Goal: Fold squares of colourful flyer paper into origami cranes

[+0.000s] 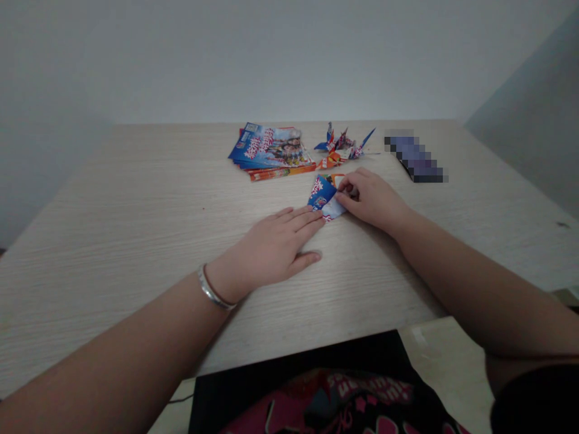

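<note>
Grip, two hands: the left hand lay flat with its fingers stretched out, grasping nothing, its fingertips pressing the near-left edge of a folded paper; the right hand pinched that paper's right part between thumb and fingertips.

Listed left to right, as I saw it from the room:

Table, one, pale, with fine wood grain, running under everything on it.
Bracelet, one, silver-coloured, around the left wrist.
Leaflets, a loosely fanned pile, blue on top and orange-red beneath, beyond the left hand.
Folded paper, one, blue, white and orange, flat on the table between the two hands, just nearer than the pile.
Paper birds, a cluster, blue, red and orange, right of the leaflets and beyond the folded paper; exact count unclear.
Dark oblong thing, one, blurred out, at the far right, apart from the birds.
</note>
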`<state>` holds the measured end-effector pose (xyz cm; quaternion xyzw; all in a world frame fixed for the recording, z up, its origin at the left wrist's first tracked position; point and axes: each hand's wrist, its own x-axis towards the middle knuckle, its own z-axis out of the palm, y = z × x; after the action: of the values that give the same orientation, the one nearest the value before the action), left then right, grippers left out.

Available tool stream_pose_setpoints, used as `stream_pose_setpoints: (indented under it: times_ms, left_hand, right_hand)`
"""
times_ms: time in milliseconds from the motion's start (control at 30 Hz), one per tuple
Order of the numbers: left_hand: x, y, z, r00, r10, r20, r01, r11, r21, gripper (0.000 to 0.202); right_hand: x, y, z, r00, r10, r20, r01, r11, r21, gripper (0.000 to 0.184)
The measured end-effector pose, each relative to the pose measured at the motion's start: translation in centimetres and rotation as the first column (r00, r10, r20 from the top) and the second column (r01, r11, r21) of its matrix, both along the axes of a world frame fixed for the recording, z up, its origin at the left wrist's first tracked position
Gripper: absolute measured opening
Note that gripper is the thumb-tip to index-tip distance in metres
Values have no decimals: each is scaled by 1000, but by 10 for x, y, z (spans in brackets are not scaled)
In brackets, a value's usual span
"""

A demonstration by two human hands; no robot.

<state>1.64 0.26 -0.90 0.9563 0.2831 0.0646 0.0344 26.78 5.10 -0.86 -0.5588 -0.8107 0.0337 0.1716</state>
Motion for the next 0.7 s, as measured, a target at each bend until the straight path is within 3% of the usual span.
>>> stream_pose_setpoints:
  times_ms: [133, 333, 567, 700]
  left_hand:
    - [-1, 1, -1, 1000, -2, 3, 2, 1000, -6, 64]
    - [-1, 1, -2, 1000, -10, 13, 10, 1000, -3, 64]
    - [-1, 0, -3, 1000, 4, 1, -4, 1000, 10, 64]
    - [-1, 0, -4, 1000, 4, 5, -4, 1000, 13, 65]
  right_hand:
    - [-4, -6, 4, 999, 32, 34, -31, 999, -35, 36]
    - [-6, -8, 6, 997, -37, 74, 41, 997, -58, 42]
    - [-4, -10, 3, 997, 56, 48, -58, 997, 42, 28]
    - [0, -7, 0, 999, 35, 17, -36, 998, 46, 26]
